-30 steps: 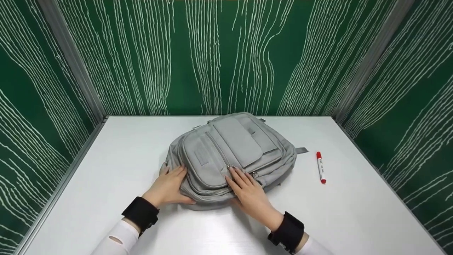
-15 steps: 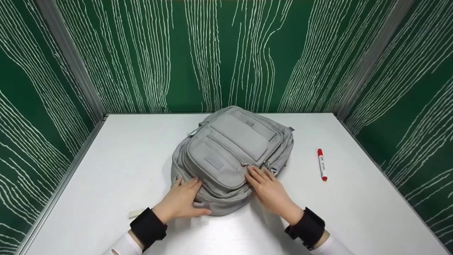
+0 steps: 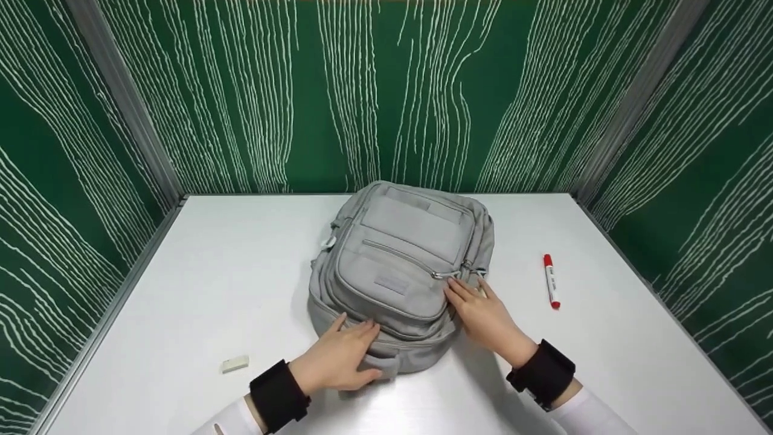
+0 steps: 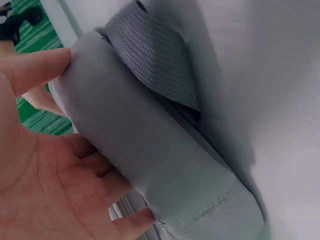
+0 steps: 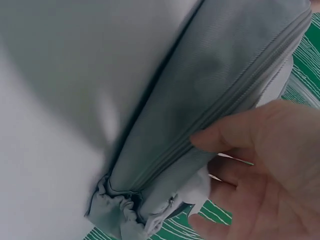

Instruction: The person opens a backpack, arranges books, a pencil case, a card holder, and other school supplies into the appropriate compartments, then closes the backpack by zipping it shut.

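Observation:
A grey backpack (image 3: 410, 223) lies on the white table, front pockets up. My left hand (image 3: 338, 356) rests on its near edge, fingers laid over the top and thumb spread against the side. The left wrist view shows that padded edge with a grey webbing strap (image 4: 155, 55) beside the thumb. At the near right corner, my right hand (image 3: 486, 317) touches the bag with extended fingers, close to a metal zipper pull (image 3: 438, 275). In the right wrist view, the right thumb lies along a side zipper (image 5: 225, 100), above a gathered side pocket (image 5: 112, 207).
A red-and-white marker (image 3: 551, 281) lies right of the backpack. A small pale block like an eraser (image 3: 235, 364) is on the table (image 3: 241, 260) at the left, near the left wrist's black band (image 3: 279, 396). Green panels with white lines (image 3: 386, 96) enclose the table.
The backpack has turned on the table, its top swinging left and its near end right. Both hands moved right with it, staying on the bag. The pale block came into view from under it.

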Action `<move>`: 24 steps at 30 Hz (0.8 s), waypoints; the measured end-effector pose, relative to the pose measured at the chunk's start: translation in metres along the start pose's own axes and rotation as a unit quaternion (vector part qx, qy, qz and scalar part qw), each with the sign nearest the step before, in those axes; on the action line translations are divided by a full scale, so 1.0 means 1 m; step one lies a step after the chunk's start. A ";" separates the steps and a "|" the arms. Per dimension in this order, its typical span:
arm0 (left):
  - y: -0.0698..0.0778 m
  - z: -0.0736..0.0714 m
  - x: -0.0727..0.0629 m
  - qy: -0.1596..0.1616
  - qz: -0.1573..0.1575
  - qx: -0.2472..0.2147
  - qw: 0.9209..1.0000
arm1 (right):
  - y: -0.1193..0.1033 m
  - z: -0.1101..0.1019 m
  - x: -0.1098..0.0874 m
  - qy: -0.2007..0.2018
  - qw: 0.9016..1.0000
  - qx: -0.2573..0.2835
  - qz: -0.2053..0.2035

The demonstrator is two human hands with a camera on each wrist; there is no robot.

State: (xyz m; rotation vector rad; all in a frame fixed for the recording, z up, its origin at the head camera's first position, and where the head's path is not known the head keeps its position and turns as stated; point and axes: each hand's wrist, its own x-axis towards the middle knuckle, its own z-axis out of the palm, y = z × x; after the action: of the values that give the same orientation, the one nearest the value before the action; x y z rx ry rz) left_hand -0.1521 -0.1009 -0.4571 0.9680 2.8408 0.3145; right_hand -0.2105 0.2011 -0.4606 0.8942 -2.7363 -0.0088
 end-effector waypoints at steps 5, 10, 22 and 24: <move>0.008 0.006 0.011 -0.015 0.024 0.016 0.999 | 0.013 -0.003 0.002 -0.024 1.000 0.006 0.005; 0.020 0.012 0.024 -0.016 0.052 0.038 0.998 | 0.026 -0.009 0.004 -0.070 0.997 0.017 0.021; 0.044 0.014 0.045 -0.018 0.076 0.071 0.994 | 0.049 -0.010 0.014 -0.113 0.993 0.012 0.018; 0.043 0.013 0.046 -0.027 0.077 0.073 0.994 | 0.051 -0.007 0.015 -0.102 0.995 0.015 0.016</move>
State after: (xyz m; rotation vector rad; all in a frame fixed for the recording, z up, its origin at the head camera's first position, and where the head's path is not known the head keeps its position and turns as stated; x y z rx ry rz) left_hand -0.1603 -0.0370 -0.4620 1.2077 2.7782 0.0936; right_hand -0.2496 0.2345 -0.4457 0.9017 -2.9463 -0.0553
